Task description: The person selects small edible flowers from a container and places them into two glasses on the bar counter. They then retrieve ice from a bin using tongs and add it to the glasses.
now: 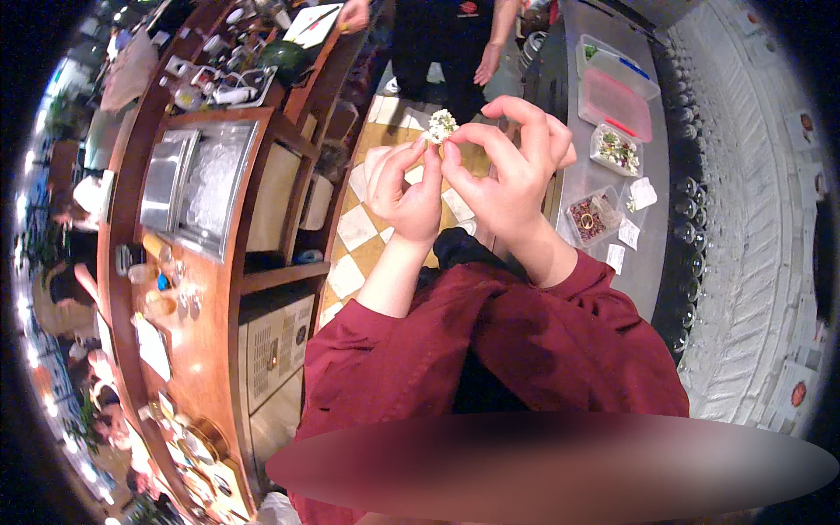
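in the middle of the head view, above a tiled floor (357, 226), i find a small cluster of white blossom (442, 125) at the meeting point of my fingertips. my left hand (405, 191) is on its lower left, thumb and forefinger drawn together at its base, the other fingers curled. my right hand (512, 171) is on its lower right, thumb and forefinger pinching at the same base, the remaining fingers raised and spread. the blossom lies just beyond both sets of tips, on the side away from my body; neither hand is clearly nearer. its long axis appears to run upright in the view, head uppermost; the stem is hidden by the fingers, so its exact line i cannot tell. to my right, well apart, a white tub (610, 165) of similar blossom rests on the steel counter (643, 262).
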Demonstrator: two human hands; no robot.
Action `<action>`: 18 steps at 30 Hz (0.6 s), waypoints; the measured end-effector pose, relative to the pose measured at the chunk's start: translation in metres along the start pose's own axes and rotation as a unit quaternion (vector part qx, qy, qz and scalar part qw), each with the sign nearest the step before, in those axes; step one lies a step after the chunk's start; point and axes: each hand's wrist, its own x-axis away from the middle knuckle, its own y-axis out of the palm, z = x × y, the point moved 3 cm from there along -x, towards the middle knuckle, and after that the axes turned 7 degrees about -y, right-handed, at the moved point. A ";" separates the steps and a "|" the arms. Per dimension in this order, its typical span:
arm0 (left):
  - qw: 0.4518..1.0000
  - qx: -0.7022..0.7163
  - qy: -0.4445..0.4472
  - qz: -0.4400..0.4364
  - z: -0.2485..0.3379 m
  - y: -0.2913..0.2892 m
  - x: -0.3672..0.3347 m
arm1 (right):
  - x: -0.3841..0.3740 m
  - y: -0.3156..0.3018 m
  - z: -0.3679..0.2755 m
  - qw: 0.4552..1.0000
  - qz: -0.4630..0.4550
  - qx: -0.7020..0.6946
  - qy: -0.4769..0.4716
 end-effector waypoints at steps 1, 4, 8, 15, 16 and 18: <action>1.000 -0.013 -0.003 0.007 0.006 -0.010 0.002 | 0.005 -0.002 -0.007 1.000 0.012 -0.009 -0.012; 0.999 -0.010 -0.007 0.037 0.014 -0.030 0.011 | 0.015 -0.012 -0.024 0.998 0.031 -0.029 -0.040; 0.998 -0.042 -0.018 0.050 0.028 -0.051 0.020 | 0.022 -0.029 -0.037 0.997 0.014 -0.067 -0.045; 0.977 0.096 -0.182 0.051 0.021 -0.054 0.037 | 0.034 -0.054 -0.022 0.975 0.036 -0.219 -0.027; 0.965 0.139 -0.217 0.045 0.017 -0.052 0.039 | 0.038 -0.057 -0.014 0.968 0.044 -0.245 -0.011; 0.919 0.271 -0.285 0.033 0.009 -0.045 0.040 | 0.041 -0.067 0.000 0.959 0.044 -0.279 -0.008</action>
